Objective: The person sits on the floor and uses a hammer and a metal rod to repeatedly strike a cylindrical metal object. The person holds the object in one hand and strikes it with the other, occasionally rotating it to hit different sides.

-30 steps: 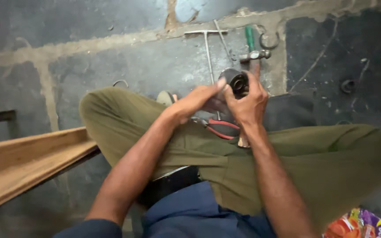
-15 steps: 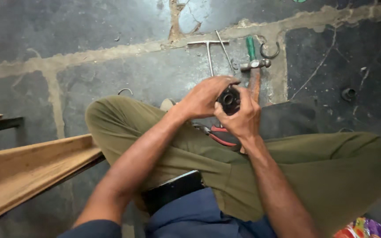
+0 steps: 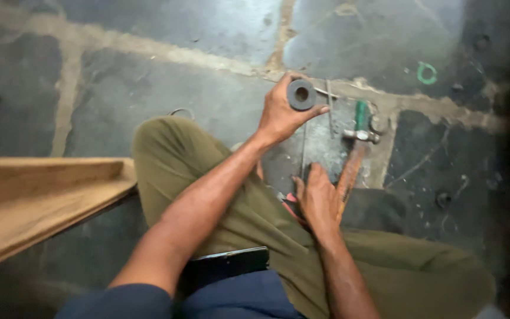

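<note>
From the head view, my left hand [image 3: 281,115] is lifted over the far floor, fingers [image 3: 314,111] curled around a dark roll of tape [image 3: 301,94], its round face showing. My right hand [image 3: 317,201] lies low on my knee, fingers loosely spread on the red-handled pliers [image 3: 290,207], nothing clamped, the hammer [image 3: 354,156] just right. I judge the tape work paused between grips.
</note>
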{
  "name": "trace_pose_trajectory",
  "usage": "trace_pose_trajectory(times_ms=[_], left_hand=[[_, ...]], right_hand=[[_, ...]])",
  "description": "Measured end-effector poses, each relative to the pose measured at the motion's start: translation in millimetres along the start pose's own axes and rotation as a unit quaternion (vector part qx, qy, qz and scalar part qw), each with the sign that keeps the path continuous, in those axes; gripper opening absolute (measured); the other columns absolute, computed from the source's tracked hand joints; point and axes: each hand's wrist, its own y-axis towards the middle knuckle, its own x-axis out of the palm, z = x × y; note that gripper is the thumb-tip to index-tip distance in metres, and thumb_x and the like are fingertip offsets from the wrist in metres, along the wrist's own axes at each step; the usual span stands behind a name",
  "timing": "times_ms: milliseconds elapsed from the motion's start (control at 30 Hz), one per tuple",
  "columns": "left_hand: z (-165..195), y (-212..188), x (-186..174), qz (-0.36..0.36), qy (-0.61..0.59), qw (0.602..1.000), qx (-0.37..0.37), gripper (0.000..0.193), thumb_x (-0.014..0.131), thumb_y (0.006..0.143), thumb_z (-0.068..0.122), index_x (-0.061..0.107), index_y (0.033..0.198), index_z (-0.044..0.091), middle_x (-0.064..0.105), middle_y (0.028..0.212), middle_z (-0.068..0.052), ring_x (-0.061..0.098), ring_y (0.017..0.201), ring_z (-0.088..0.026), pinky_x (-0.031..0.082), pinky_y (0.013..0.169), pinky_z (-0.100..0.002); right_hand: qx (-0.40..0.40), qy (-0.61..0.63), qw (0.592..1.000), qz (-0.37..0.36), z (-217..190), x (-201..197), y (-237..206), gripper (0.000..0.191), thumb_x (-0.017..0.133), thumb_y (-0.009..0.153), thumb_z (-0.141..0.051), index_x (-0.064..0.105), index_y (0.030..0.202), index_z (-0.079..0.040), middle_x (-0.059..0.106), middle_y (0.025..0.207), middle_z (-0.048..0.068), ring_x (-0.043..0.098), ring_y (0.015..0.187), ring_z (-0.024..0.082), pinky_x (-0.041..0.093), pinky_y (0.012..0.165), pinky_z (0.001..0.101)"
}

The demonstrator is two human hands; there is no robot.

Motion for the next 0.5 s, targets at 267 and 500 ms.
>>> trace_pose_trajectory(times_ms=[267, 500], left_hand=[[-10, 7, -5, 0.038, 0.034, 0.998, 0.032, 0.059, 0.095, 0.070, 0.031, 0.060, 0.112, 0.011, 0.070, 0.103, -0.007, 0.071, 0.098, -0.024, 0.056, 0.085, -0.039], [-7, 5, -4, 0.033, 0.035, 0.996, 0.079, 0.057, 0.093, 0.072, 0.026, 0.058, 0.113, 0.010, 0.067, 0.107, -0.009, 0.069, 0.103, -0.030, 0.055, 0.088, -0.041]], right_hand=[[0.076, 0.198, 0.977, -0.007, 54, 60, 1, 0.038, 0.060, 0.095, -0.017, 0.058, 0.125, 0.005, 0.066, 0.079, 0.021, 0.063, 0.068, 0.036, 0.048, 0.063, 0.0480], [0.239, 0.503, 0.829, 0.053, 55, 48, -6, 0.034, 0.054, 0.111, -0.024, 0.062, 0.124, 0.006, 0.050, 0.072, 0.000, 0.041, 0.054, 0.009, 0.033, 0.046, 0.0263]])
